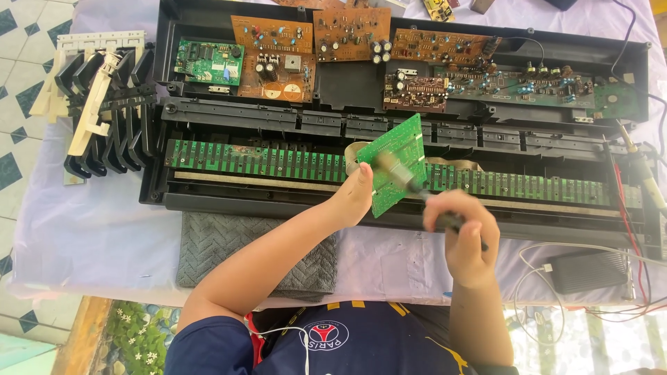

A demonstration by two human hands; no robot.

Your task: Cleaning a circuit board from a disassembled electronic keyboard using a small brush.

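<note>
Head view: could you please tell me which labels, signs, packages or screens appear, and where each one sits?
Round printed emblem, on the chest of the dark blue shirt at bottom centre: circular, blue rim, red and white middle.
No packages, signs or screens show.

grey towel (229, 246); loose keys (104, 104); brown boards (306, 48)

A cloth-covered table (104, 236) carries an opened keyboard case (333, 90), grey towel (222, 243) and loose keys (104, 104).
</note>
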